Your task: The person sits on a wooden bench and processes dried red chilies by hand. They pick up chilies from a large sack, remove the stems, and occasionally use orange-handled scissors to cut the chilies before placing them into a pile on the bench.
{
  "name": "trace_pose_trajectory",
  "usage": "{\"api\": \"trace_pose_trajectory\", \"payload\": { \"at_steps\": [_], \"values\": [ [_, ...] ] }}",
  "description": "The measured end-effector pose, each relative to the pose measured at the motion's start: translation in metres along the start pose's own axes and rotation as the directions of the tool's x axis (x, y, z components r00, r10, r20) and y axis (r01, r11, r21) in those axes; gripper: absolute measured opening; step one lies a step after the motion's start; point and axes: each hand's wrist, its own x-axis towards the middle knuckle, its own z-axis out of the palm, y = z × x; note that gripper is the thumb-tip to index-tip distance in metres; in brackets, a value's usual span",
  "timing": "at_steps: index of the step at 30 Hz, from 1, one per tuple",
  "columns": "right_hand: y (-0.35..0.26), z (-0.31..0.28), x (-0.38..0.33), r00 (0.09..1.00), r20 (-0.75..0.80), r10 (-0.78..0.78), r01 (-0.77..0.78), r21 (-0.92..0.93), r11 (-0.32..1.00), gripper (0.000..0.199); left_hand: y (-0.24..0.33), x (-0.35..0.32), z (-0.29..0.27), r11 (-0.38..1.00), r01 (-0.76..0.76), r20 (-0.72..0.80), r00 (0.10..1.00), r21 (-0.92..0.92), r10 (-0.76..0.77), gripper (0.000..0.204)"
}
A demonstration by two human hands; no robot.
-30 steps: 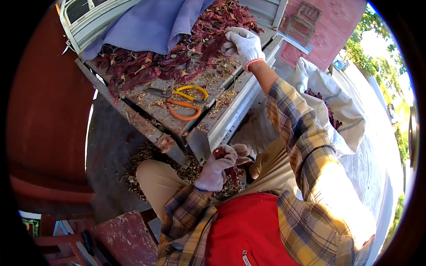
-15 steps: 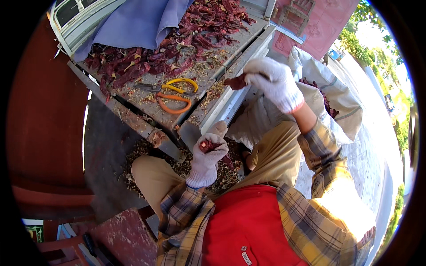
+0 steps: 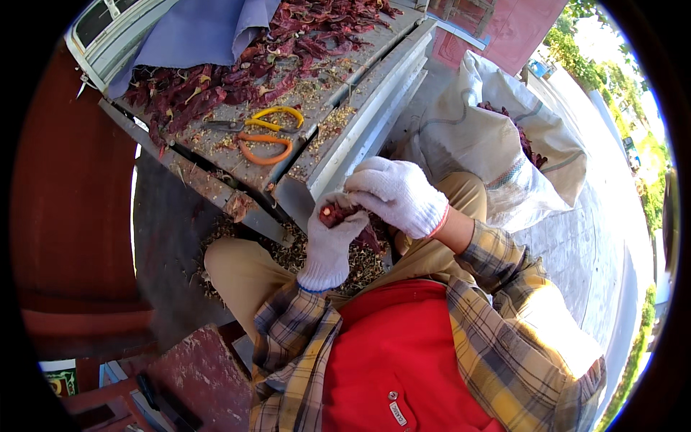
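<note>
Left hand (image 3: 327,237), in a white knitted glove, is curled into a loose fist around a small bunch of dried red peppers (image 3: 335,214). One end of the bunch, with a pale tip, shows between thumb and fingers; dark red skins hang out past the other side of the palm. Just to the right, the gloved right hand (image 3: 398,196) arches over that fist, its fingers bent and their tips meeting the left hand; whether they pinch a pepper I cannot tell. Farther right stands an open whitish sack (image 3: 461,137) with more peppers (image 3: 531,147) inside.
</note>
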Motion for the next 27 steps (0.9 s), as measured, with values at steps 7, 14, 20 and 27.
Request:
{"api": "trace_pose_trajectory", "payload": {
  "at_steps": [7,14,20,27],
  "values": [
    [-0.006,0.015,-0.001,0.998,0.049,0.031,-0.028,-0.075,0.997,0.014,-0.002,0.009,-0.014,0.991,0.131,0.073,0.988,0.026,-0.133,0.041],
    [-0.001,0.032,-0.003,0.924,0.009,0.382,-0.359,0.362,0.86,0.014,0.008,0.004,-0.009,0.937,-0.078,0.068,0.996,0.342,0.058,0.014],
    [-0.005,0.025,0.005,0.538,0.376,0.755,-0.708,0.688,0.162,0.021,0.004,0.01,-0.009,0.862,-0.159,0.092,0.987,0.481,0.131,0.01],
    [0.016,0.041,-0.015,0.526,0.535,0.661,-0.561,0.803,-0.203,0.016,-0.004,0.014,-0.024,0.678,-0.317,0.209,0.948,0.663,0.24,0.012]
  ]
}}
